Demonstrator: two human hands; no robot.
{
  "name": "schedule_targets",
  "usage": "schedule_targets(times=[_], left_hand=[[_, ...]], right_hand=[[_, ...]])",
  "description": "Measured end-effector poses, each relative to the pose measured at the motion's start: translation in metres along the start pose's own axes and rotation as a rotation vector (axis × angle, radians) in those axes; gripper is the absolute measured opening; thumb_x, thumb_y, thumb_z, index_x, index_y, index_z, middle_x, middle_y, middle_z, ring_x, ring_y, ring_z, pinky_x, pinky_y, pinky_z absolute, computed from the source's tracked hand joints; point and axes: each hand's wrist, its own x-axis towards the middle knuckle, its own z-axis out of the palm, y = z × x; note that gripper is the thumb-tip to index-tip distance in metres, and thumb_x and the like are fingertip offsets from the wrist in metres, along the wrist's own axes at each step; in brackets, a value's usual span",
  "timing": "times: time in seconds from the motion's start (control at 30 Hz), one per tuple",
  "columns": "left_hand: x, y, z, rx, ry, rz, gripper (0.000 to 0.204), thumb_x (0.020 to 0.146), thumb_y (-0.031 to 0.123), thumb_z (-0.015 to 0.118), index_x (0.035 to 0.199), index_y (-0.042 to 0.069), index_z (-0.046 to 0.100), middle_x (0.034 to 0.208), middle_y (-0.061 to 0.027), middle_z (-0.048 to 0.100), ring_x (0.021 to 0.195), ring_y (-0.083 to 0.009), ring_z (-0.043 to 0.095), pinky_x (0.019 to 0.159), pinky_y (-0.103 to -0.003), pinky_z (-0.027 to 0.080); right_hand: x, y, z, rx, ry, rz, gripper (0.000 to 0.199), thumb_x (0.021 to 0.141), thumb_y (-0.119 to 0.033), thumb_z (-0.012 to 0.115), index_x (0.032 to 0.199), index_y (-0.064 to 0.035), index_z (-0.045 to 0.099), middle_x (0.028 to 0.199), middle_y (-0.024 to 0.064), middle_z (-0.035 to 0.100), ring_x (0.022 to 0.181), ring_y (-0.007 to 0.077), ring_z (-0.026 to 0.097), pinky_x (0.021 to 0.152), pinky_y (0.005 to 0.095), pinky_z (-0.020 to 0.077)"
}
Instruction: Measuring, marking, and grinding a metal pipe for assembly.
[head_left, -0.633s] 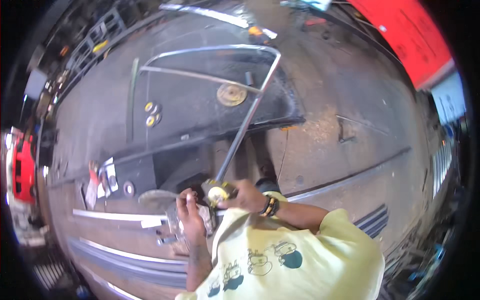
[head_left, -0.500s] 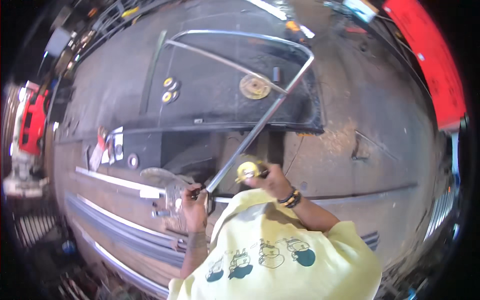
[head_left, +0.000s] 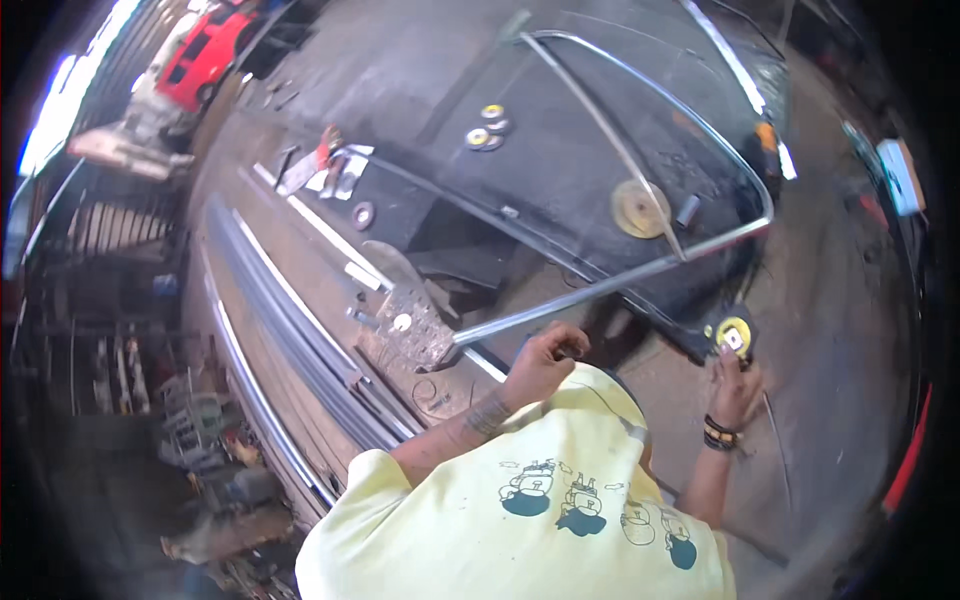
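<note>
Out to the right, my right hand (head_left: 735,392) has its fingers closed on the near side of a round yellow tape measure (head_left: 733,337) with a white label, over the near right corner of the dark table. My left hand (head_left: 548,358) is in front of my shirt, its fingers curled around something dark that I cannot make out. Just beyond it lies a bent, shiny metal tube frame (head_left: 590,292). The frame's near end rests at a speckled metal plate (head_left: 412,335), apart from my left hand.
On the dark table (head_left: 420,185) lie a tan disc (head_left: 640,208), a short grey cylinder (head_left: 688,209) and several small yellow-centred discs (head_left: 487,130). Long metal bars (head_left: 300,310) lie on the floor at left. An orange-and-black tool (head_left: 767,145) stands by the far right edge.
My view has turned, so the scene is tilted. My left hand has left the tube's near end and drawn in toward my body. My right hand has carried the tape measure out to the right.
</note>
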Motion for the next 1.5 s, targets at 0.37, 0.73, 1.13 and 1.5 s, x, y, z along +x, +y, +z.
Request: schedule_targets(times=[0.37,0.73,1.13,1.5], left_hand=[[0.083,0.027,0.069,-0.822,-0.494,-0.291,0.064,0.096,0.043,0.055,0.145,0.008,0.035,0.131,-0.0113,0.052,0.11,-0.0243,0.059,0.088,-0.04,0.052],[0.353,-0.119,-0.044,0.385,-0.107,-0.344,0.027,0.084,0.027,0.067,0.101,0.011,0.053,0.074,0.0006,0.057,0.062,-0.0128,0.056,0.054,-0.027,0.048],[0.429,-0.168,-0.055,1.362,0.122,-0.034,0.061,0.085,0.032,0.065,0.131,-0.003,0.046,0.131,-0.0229,0.053,0.119,-0.0395,0.052,0.094,-0.046,0.047],[0.337,-0.087,0.361,0.508,-0.811,0.096,0.039,0.091,0.014,0.063,0.127,0.002,0.052,0.101,-0.0121,0.065,0.092,-0.0208,0.065,0.08,-0.034,0.052]], right_hand=[[-0.018,0.015,0.069,-0.752,-0.284,-0.631,0.045,0.074,-0.03,0.076,0.107,-0.003,0.058,0.088,0.0126,0.066,0.072,0.0313,0.066,0.062,0.0418,0.0527],[-0.111,0.102,-0.04,-0.568,0.572,0.371,0.041,0.084,-0.044,0.07,0.098,-0.0049,0.067,0.092,0.0191,0.07,0.081,0.0329,0.069,0.071,0.0403,0.0538],[-0.284,0.283,-0.053,0.048,1.3,0.972,0.052,0.098,-0.048,0.048,0.081,-0.003,0.067,0.053,0.0033,0.053,0.047,0.0137,0.053,0.044,0.0338,0.0458],[0.07,0.255,-0.219,-0.514,0.562,0.585,0.037,0.092,-0.035,0.062,0.093,0.0012,0.063,0.082,0.0208,0.067,0.077,0.0331,0.066,0.072,0.0399,0.0508]])
